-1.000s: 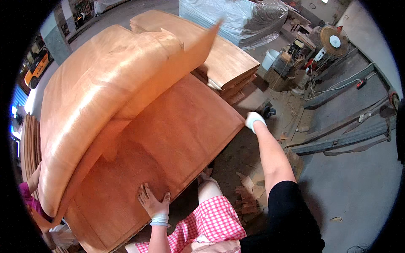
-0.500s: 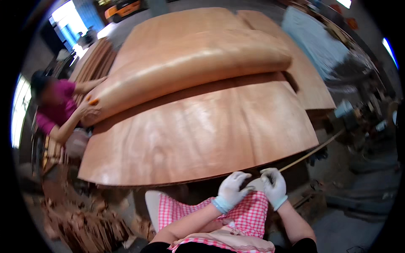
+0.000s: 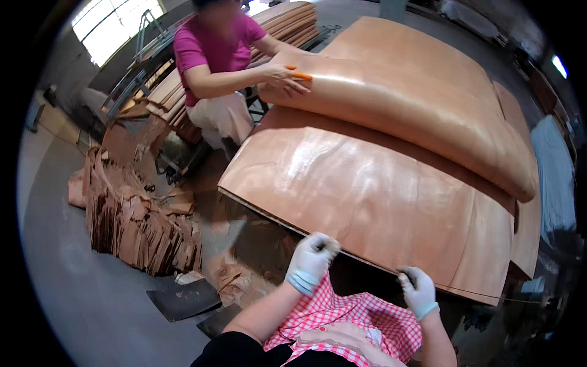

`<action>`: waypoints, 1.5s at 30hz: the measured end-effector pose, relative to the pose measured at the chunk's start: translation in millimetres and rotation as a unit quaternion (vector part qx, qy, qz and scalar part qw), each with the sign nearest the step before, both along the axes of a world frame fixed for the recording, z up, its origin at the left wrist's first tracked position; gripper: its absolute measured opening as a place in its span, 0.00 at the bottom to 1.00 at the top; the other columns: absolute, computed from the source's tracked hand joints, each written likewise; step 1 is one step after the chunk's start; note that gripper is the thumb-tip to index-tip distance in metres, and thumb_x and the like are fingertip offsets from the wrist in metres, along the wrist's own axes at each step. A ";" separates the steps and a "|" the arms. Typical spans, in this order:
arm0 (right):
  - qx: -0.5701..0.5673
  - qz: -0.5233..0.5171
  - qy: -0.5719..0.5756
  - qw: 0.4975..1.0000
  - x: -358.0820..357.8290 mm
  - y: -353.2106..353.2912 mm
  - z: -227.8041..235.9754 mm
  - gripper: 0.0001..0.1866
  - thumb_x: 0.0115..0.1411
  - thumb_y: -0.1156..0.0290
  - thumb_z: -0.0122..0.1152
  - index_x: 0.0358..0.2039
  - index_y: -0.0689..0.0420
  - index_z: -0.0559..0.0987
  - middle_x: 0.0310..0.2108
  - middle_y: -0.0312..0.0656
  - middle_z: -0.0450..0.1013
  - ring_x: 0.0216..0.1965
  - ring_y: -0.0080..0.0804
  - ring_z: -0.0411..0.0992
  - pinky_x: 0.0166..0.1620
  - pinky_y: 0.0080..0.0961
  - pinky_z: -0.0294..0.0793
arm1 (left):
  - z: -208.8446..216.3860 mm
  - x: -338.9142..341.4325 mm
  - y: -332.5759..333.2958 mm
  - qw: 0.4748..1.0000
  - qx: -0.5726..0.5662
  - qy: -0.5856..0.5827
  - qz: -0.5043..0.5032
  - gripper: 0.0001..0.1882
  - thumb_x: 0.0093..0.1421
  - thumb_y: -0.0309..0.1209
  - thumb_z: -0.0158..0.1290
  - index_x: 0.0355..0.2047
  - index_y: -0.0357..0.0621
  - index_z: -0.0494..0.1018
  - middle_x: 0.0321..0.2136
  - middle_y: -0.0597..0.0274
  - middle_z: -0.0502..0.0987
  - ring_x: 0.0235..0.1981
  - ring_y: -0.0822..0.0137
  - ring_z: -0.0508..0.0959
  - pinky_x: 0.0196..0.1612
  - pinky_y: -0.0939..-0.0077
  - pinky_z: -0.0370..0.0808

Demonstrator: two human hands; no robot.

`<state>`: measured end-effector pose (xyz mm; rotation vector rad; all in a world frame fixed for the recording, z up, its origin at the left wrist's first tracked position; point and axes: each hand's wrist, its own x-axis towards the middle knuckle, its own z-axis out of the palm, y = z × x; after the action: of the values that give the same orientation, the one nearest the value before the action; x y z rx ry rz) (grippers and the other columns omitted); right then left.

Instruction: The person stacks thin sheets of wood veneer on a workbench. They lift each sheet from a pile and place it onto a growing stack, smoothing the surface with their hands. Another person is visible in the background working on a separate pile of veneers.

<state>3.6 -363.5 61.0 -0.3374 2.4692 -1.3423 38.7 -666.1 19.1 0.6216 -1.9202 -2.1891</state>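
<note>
A smooth, reddish-tan wood veneer sheet [image 3: 373,202] lies on the stack in front of me. Across it, the upper veneer sheet [image 3: 422,122] is folded back in a thick, rounded bulge. My left hand [image 3: 310,260], in a white glove, is closed just off the near edge of the stack; what its fingers hold is too small to make out. Farther right along that edge, my gloved right hand [image 3: 418,290] is curled closed. A thin strip [image 3: 489,296] runs from it out to the right.
A person in a magenta top [image 3: 211,55] presses the fold's left end, an orange object [image 3: 299,76] in one hand. Scrap veneer [image 3: 137,226] is heaped on the floor at left. Behind the person lie stacked boards [image 3: 290,21]. A pale blue cover [image 3: 553,171] hangs at far right.
My view has swung left, so the stack now sits farther right and the person is nearer the middle. My hands have moved apart, the left one along the near edge; the right fingers stay curled.
</note>
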 end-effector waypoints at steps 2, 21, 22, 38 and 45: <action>0.112 0.015 0.062 0.992 -15.5 21.2 -8.2 0.11 0.64 0.68 0.60 0.39 0.62 0.82 0.35 0.52 0.79 0.38 0.47 0.79 0.44 0.37 0.77 | -37.0 -8.9 -72.0 0.991 0.041 0.061 0.108 0.08 0.56 0.12 0.56 0.30 0.39 0.75 0.28 0.62 0.80 0.30 0.73 0.78 0.34 0.77 0.77; 0.416 -0.106 -0.126 0.894 -42.7 185.6 -58.9 0.29 0.52 0.50 0.70 0.41 0.66 0.82 0.43 0.59 0.79 0.47 0.55 0.77 0.50 0.43 0.76 | -110.9 -51.1 -388.4 0.930 -0.256 -0.196 0.175 0.09 0.58 0.24 0.59 0.39 0.36 0.79 0.33 0.62 0.81 0.32 0.70 0.75 0.39 0.71 0.75; 0.444 -0.108 -0.127 0.881 -46.0 182.0 -59.1 0.31 0.51 0.47 0.70 0.41 0.66 0.82 0.44 0.59 0.79 0.48 0.56 0.77 0.51 0.44 0.76 | -103.7 -54.8 -376.4 0.932 -0.246 -0.199 0.179 0.11 0.58 0.24 0.59 0.42 0.36 0.78 0.35 0.61 0.80 0.34 0.68 0.76 0.41 0.71 0.75; 0.372 -0.099 -0.186 0.904 -52.5 188.9 -65.3 0.26 0.54 0.48 0.65 0.42 0.58 0.84 0.43 0.56 0.79 0.46 0.54 0.78 0.50 0.44 0.77 | -54.4 -87.8 257.1 0.727 -0.584 0.110 -0.344 0.43 0.61 0.45 0.54 0.68 0.30 0.55 0.70 0.33 0.53 0.72 0.40 0.51 0.74 0.45 0.41; 0.329 -0.106 -0.158 0.925 -37.6 250.7 -75.4 0.18 0.59 0.56 0.61 0.43 0.54 0.84 0.43 0.51 0.80 0.47 0.49 0.78 0.51 0.42 0.77 | -83.1 -92.1 293.7 0.678 -0.625 0.061 -0.383 0.42 0.61 0.47 0.53 0.69 0.32 0.56 0.71 0.37 0.53 0.73 0.43 0.49 0.75 0.49 0.40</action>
<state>-34.0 -112.7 -14.3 0.2893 2.5321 -0.4991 -53.5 -372.5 -64.0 -0.6534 -3.1547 -0.4538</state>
